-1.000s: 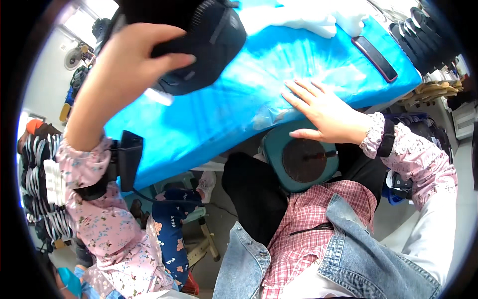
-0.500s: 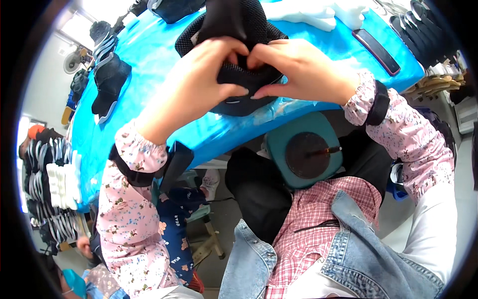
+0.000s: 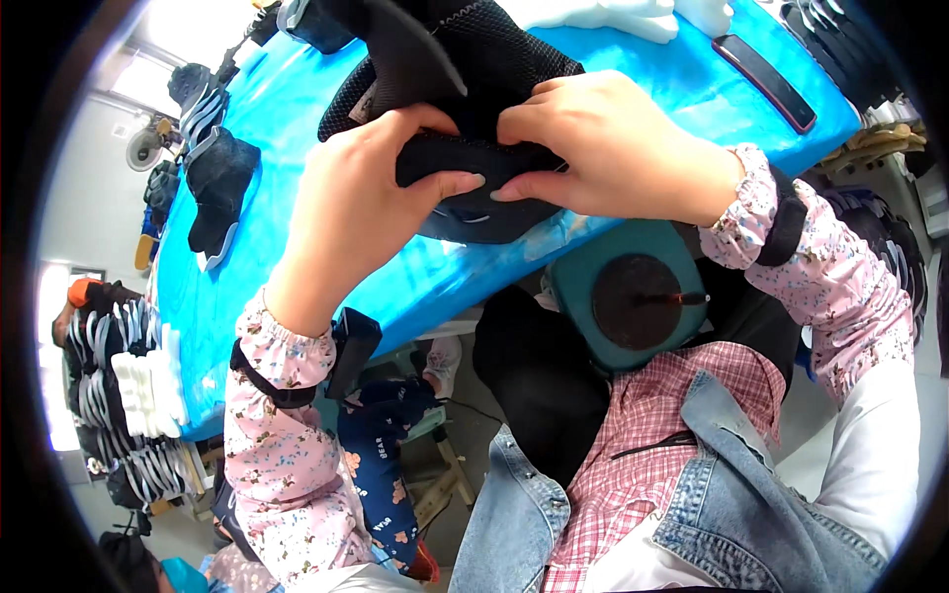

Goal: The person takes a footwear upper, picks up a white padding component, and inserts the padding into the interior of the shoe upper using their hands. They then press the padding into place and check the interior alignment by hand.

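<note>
On the near edge of the blue-covered table (image 3: pixel 395 282) sits a black shoe (image 3: pixel 484 222) with mesh sides and a raised smooth flap (image 3: pixel 410 49). My left hand (image 3: pixel 361 188) grips the left side of its opening, thumb outside and fingers curled over the edge. Facing it, my right hand (image 3: pixel 623 148) pinches the same edge from the right. Both thumbs point toward each other, a small gap apart. The fingertips inside the shoe are hidden.
A phone (image 3: pixel 763 84) and white foot-shaped forms (image 3: pixel 613 15) lie beyond my right hand. Another black shoe (image 3: pixel 222 183) rests at the table's left. Below the edge, between my knees, stands a teal stool (image 3: pixel 603 341) with a dark disc. Racks of shoes (image 3: pixel 109 385) flank the table.
The shoe's raised flap has tipped to the left, and its opening shows more. My left hand has shifted a little along the edge; both hands keep hold of the shoe.
</note>
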A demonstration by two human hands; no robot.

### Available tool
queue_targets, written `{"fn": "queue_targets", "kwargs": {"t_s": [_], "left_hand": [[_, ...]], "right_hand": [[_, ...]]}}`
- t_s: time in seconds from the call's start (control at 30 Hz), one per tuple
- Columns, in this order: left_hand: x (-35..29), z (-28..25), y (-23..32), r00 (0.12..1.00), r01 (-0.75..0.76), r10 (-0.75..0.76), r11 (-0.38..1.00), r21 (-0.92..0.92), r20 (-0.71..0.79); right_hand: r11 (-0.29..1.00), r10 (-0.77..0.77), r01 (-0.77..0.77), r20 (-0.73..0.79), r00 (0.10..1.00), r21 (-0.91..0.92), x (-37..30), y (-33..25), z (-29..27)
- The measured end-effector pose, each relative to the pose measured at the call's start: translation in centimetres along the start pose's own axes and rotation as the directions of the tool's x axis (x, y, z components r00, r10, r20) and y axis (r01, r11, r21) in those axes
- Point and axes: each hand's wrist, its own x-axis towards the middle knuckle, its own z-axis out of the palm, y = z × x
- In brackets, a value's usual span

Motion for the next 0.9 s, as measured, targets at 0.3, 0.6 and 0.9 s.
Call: {"fn": "queue_targets", "kwargs": {"t_s": [0.3, 0.6, 0.9], "left_hand": [[-0.7, -1.9, -0.3, 0.974, 0.167, -0.008, 0.698, -0.696, 0.226], [5.3, -1.3, 1.7, 0.832, -0.533, 0.279, 0.641, 0.552, 0.480], [6.7, -1.2, 3.2, 0.763, -0.526, 0.051, 0.627, 0.574, 0.644]], "right_hand": [[0.999, -0.027, 0.029, -0.071, 0.997, 0.031, -0.1, -2.4, 1.3], [0.979, -0.196, 0.177, -0.209, 0.958, -0.103, -1.3, -3.0, 2.5], [0.986, -0.167, 0.152, -0.297, 0.940, -0.072, -3.5, -4.7, 2.9]]}}
